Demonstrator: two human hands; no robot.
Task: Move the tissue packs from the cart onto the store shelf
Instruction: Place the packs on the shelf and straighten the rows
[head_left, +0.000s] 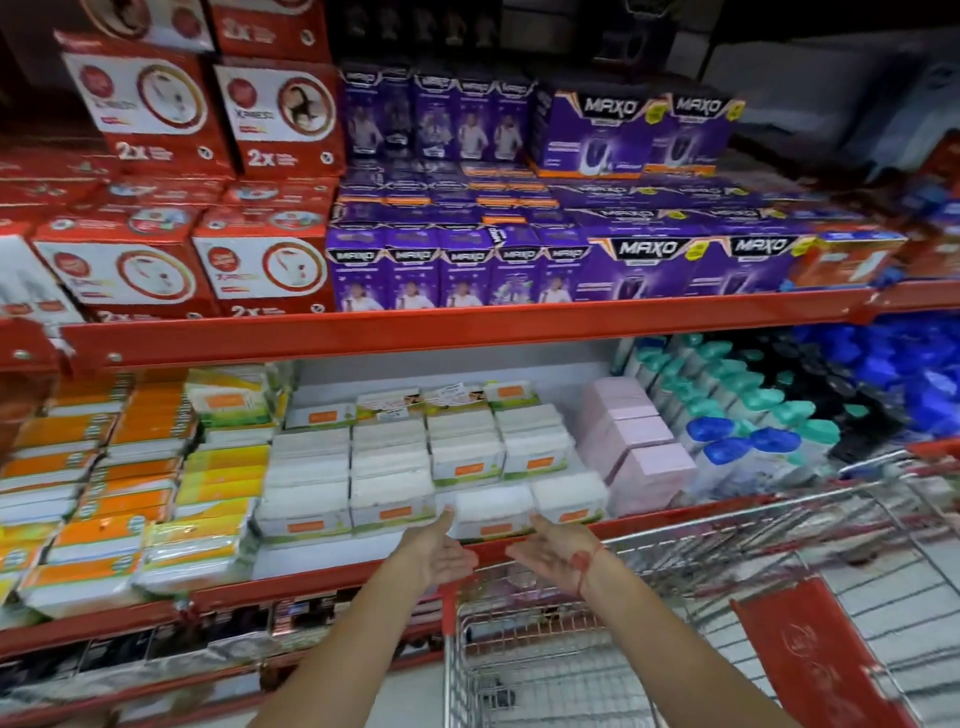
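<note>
A white tissue pack (492, 512) is seen at the front edge of the store shelf (660, 519), in a row with other white packs. It is flanked by the left hand (441, 553) and the right hand (553, 551), both spread flat with palms facing inward (fingertips at or touching its sides; nothing is gripped). The wire cart (571, 649) is parked just below.
</note>
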